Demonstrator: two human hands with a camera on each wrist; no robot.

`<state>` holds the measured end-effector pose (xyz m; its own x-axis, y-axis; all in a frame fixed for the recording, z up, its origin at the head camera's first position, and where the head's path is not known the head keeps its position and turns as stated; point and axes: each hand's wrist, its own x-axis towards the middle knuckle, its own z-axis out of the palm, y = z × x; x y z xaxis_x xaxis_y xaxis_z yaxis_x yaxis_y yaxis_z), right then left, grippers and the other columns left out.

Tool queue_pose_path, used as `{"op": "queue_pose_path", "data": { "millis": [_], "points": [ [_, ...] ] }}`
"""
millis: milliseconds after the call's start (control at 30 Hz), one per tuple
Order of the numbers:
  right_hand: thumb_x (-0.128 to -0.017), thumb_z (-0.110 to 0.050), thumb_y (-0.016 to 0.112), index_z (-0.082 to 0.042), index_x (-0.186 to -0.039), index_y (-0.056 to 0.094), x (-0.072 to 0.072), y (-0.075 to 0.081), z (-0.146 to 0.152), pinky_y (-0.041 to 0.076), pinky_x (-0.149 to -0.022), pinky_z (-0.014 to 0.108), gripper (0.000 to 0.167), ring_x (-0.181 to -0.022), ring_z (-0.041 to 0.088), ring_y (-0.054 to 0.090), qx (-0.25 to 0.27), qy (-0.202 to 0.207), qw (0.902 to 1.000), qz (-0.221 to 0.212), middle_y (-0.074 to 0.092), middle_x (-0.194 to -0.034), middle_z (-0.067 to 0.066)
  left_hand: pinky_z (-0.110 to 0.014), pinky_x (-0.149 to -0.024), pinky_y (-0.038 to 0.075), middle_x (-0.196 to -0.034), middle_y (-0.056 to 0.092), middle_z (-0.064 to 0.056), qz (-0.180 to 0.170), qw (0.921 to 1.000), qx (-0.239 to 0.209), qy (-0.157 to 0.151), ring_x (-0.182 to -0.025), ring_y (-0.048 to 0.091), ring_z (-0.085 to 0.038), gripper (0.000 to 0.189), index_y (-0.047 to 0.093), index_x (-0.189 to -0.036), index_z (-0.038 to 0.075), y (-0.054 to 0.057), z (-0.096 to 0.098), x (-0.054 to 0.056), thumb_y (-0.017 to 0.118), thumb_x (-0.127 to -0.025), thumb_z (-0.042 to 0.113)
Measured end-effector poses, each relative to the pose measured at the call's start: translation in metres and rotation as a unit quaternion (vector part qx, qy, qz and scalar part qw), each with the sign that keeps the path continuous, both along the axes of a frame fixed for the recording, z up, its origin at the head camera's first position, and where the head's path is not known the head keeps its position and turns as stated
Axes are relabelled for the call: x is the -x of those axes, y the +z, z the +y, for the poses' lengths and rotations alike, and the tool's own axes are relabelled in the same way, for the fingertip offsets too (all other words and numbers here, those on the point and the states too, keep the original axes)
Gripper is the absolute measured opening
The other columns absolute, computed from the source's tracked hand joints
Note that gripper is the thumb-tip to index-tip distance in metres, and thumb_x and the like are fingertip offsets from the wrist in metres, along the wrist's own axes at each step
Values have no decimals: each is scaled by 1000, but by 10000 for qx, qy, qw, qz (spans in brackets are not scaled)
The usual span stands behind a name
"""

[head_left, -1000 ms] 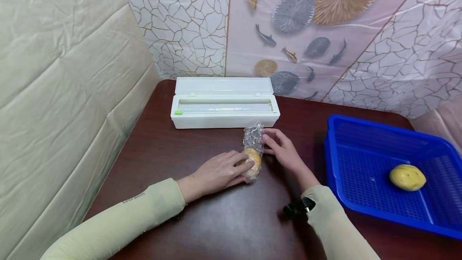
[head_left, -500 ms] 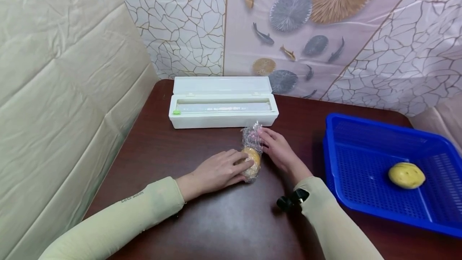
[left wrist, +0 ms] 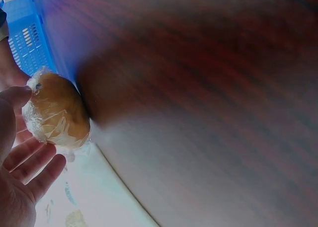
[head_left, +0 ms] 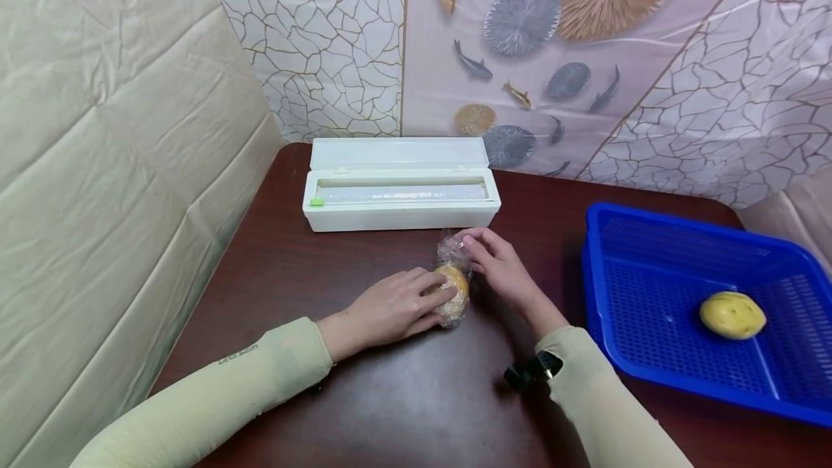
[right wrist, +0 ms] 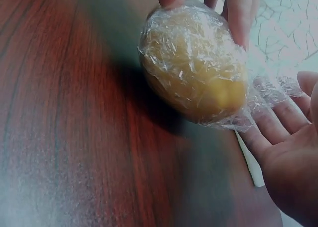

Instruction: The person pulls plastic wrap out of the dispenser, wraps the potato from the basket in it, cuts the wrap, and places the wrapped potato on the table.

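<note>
A yellow-brown potato [head_left: 460, 286] wrapped in clear cling film sits on the dark table just left of centre in the right hand's reach. My left hand [head_left: 396, 309] holds it from the left, fingers over its top and side. From the potato's far end sticks out a crumpled tail of cling film [head_left: 450, 247]. My right hand [head_left: 507, 273] has this tail between thumb and fingers. In the right wrist view the wrapped potato [right wrist: 194, 68] shows creased, shiny film, with the right hand's fingers [right wrist: 283, 115] under the tail. The left wrist view shows the potato [left wrist: 62, 105] beside both hands.
Behind the hands stands a white cling film dispenser [head_left: 403, 219], lid raised, with a roll [head_left: 403, 195] inside and a green slider [head_left: 316, 202] at its left. At right, a blue plastic basket [head_left: 596, 295] holds another potato [head_left: 733, 315]. A patterned wall covering rises behind the table.
The right hand has shifted slightly left onto the film tail, which stood up taller before and is now bunched lower at the fingers. The left hand keeps its hold on the potato.
</note>
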<state>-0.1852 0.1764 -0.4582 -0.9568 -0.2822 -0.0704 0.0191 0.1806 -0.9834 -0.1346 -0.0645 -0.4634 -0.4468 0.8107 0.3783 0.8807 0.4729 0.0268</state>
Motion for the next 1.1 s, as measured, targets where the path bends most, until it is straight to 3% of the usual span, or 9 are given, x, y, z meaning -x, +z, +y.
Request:
{"op": "queue_pose_path", "data": {
  "millis": [200,367,500,667,767,900,1000,1100],
  "points": [
    [-115,-19,48,9,-129,63,-7,2,-1,59,-93,30,35,-106,11,70,-162,31,9991,390,69,-126,24,-36,-95,56,-135,66,-9,-62,10000,-31,19,-113,65,-24,45,68,-141,13,1,0,0,75,-101,33],
    [-114,-19,50,1,-129,70,-19,2,-2,53,-93,26,31,-108,14,66,-601,130,9937,935,73,-122,17,-37,-96,57,-136,66,-10,-150,9999,-38,69,-115,66,-25,44,67,-141,13,1,0,0,74,-102,33],
    [-114,-20,50,-6,-134,73,-29,2,-3,48,-101,24,33,-122,19,65,-954,289,9874,1226,74,-129,9,-37,-97,57,-135,67,-9,-231,9996,-96,134,-115,67,-24,44,66,-141,12,2,0,0,73,-103,33],
    [-114,-16,49,-7,-137,73,-40,0,-2,42,-112,21,34,-138,25,60,-995,518,9828,1465,71,-140,8,-38,-98,57,-134,69,-10,-288,9992,-220,174,-115,69,-25,46,66,-140,9,2,-3,-2,76,-101,31],
    [-113,-11,50,-5,-136,73,-43,-2,-1,39,-113,18,33,-140,28,59,-944,592,9793,1688,69,-142,10,-37,-97,58,-130,71,-11,-258,9986,-403,233,-112,70,-25,42,68,-133,7,0,-3,-3,78,-99,31],
    [-111,-7,52,-6,-136,73,-47,-6,0,36,-115,17,33,-141,30,58,-1086,641,9697,2092,67,-146,11,-33,-83,59,-115,69,-8,-284,9958,-782,391,-96,69,-19,36,68,-118,7,-1,-3,-3,82,-96,32],
    [-110,-6,55,-7,-136,73,-50,-8,0,36,-118,22,33,-144,29,55,-1309,675,9594,2406,63,-151,11,-31,-74,57,-106,63,-4,-410,9929,-983,537,-84,62,-14,38,67,-113,7,0,-3,-2,84,-94,35],
    [-109,-6,57,-7,-140,70,-54,-11,-1,35,-124,38,34,-148,33,51,-1509,794,9496,2630,59,-155,12,-31,-70,55,-101,60,-2,-625,9893,-1085,746,-79,57,-12,42,66,-114,8,2,-4,-3,85,-92,39]
  ]
}}
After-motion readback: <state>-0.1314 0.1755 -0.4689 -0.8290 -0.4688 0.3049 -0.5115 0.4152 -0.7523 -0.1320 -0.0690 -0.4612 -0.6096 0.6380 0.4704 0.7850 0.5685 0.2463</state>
